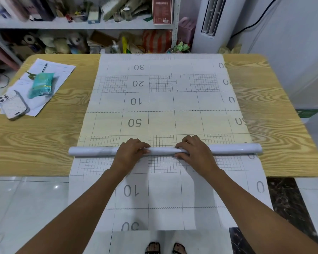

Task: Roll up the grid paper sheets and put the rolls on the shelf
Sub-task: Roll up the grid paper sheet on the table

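Paper roll point(165, 150): lies crosswise on the grid sheet point(162, 107) near the table's point(35, 140) front edge. Left hand point(130, 150) and right hand point(195, 149): side by side, fingers curled over the roll's middle, gripping it. Phone point(13, 105): far left of left hand.

A wooden table point(44, 136) with a light grain top carries a long grid paper sheet point(162, 103) spread flat down its middle, the near end hanging over the front edge. A white roll point(92, 150) lies across the sheet near that edge. At the far left corner lie loose papers point(62, 70), with a phone point(13, 106) and a teal packet point(41, 85) on them.
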The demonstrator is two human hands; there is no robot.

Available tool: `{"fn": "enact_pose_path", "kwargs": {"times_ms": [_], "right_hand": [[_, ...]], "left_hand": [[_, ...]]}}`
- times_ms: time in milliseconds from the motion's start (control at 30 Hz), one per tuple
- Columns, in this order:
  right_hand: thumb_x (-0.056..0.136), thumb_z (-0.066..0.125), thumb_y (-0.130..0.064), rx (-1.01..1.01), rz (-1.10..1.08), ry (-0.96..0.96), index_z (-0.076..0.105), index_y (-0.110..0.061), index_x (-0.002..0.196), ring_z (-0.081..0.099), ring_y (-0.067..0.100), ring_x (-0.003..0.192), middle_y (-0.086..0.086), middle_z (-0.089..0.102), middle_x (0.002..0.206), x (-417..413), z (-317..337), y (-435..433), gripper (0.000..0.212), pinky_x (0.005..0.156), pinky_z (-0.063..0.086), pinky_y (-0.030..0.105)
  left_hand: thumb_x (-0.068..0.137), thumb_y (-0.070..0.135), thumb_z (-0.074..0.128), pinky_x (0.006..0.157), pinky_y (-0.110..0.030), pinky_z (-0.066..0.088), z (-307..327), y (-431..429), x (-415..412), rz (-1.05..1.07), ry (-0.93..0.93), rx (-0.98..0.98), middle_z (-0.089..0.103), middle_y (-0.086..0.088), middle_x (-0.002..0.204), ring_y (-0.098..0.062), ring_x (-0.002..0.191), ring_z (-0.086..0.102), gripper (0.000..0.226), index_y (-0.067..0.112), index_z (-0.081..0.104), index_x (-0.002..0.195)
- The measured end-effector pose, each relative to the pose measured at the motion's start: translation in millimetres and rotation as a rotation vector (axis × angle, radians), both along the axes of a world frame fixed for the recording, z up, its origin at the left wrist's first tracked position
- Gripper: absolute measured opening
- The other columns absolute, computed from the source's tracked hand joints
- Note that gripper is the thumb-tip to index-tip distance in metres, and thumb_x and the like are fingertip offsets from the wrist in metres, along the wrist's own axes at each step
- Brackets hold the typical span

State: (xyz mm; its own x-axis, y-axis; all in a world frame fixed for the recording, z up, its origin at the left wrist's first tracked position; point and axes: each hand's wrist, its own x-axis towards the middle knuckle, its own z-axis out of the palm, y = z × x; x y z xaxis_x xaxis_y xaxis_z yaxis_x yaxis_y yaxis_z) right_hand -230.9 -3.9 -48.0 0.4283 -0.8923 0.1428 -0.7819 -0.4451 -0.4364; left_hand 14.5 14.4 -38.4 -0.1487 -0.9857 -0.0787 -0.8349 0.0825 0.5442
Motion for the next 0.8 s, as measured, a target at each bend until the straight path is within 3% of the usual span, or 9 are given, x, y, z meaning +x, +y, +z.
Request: {"fn": "enact_pose_path", "kwargs": {"times_ms": [133,233,300,400,533,600,700,800], "right_hand": [[0.078,0.067,-0.04,0.04,0.021,0.019,0.071,-0.019,0.091,0.05,0.018,0.081,-0.004,0.061,0.085,-0.5,1.9,-3.7,0.026,0.063,0.035,0.027],[0.078,0.06,-0.045,0.006,0.011,0.044,0.073,-0.02,0.087,0.051,0.019,0.078,-0.005,0.065,0.08,0.8,3.7,-5.2,0.03,0.064,0.037,0.03],[0.079,0.053,-0.049,0.001,-0.002,0.037,0.073,-0.019,0.085,0.052,0.02,0.078,-0.005,0.067,0.079,2.2,5.0,-6.9,0.037,0.066,0.034,0.029],[0.08,0.042,-0.053,0.023,0.008,0.006,0.074,-0.017,0.084,0.053,0.02,0.077,-0.004,0.069,0.079,3.6,8.4,-8.4,0.047,0.069,0.031,0.029],[0.083,0.061,-0.04,0.123,-0.066,-0.047,0.071,-0.022,0.103,0.045,0.016,0.08,0.002,0.061,0.083,2.8,13.5,-6.5,0.029,0.072,0.035,0.03],[0.083,0.066,-0.036,0.138,-0.102,-0.039,0.065,-0.028,0.114,0.044,0.017,0.082,0.002,0.051,0.085,3.1,13.5,-4.9,0.032,0.072,0.037,0.029],[0.081,0.068,-0.031,0.101,-0.102,-0.001,0.062,-0.025,0.113,0.047,0.02,0.081,0.002,0.056,0.087,5.6,13.5,-1.6,0.033,0.074,0.041,0.032],[0.081,0.07,-0.029,0.021,-0.055,0.042,0.063,-0.017,0.103,0.051,0.023,0.084,0.002,0.063,0.091,7.1,8.2,2.3,0.026,0.073,0.041,0.033]], "left_hand": [[0.084,0.034,0.058,0.07,-0.031,0.036,0.8,-1.3,-0.4,0.003,-0.033,0.028,0.063,-0.002,0.094,-0.021,0.09,0.053,0.031,0.02,0.064,0.111],[0.073,0.028,0.074,0.072,-0.032,0.042,1.7,-1.6,0.7,-0.067,-0.097,-0.002,0.055,-0.004,0.11,-0.022,0.09,0.054,0.056,0.02,0.051,0.124],[0.068,0.024,0.079,0.069,-0.033,0.046,4.2,0.2,0.9,-0.066,-0.1,-0.033,0.048,-0.007,0.107,-0.025,0.081,0.053,0.058,0.018,0.052,0.119],[0.069,0.016,0.077,0.065,-0.031,0.043,5.9,4.3,0.6,-0.062,-0.096,-0.077,0.042,-0.002,0.093,-0.023,0.075,0.048,0.044,0.012,0.058,0.108],[0.07,0.01,0.075,0.068,-0.033,0.039,0.0,10.0,3.2,-0.082,-0.115,-0.166,0.053,-0.007,0.085,-0.025,0.074,0.05,0.033,0.01,0.064,0.101],[0.071,0.015,0.072,0.072,-0.035,0.035,-3.4,12.2,5.0,-0.084,-0.185,-0.237,0.058,-0.007,0.08,-0.027,0.074,0.054,0.027,0.012,0.066,0.098],[0.071,0.022,0.063,0.071,-0.035,0.035,-2.8,14.0,4.5,-0.095,-0.21,-0.271,0.061,-0.006,0.075,-0.026,0.07,0.056,0.026,0.012,0.067,0.094],[0.07,0.012,0.072,0.067,-0.035,0.033,-1.5,10.9,3.8,-0.1,-0.226,-0.268,0.062,-0.006,0.073,-0.027,0.067,0.057,0.021,0.012,0.068,0.091]]}}
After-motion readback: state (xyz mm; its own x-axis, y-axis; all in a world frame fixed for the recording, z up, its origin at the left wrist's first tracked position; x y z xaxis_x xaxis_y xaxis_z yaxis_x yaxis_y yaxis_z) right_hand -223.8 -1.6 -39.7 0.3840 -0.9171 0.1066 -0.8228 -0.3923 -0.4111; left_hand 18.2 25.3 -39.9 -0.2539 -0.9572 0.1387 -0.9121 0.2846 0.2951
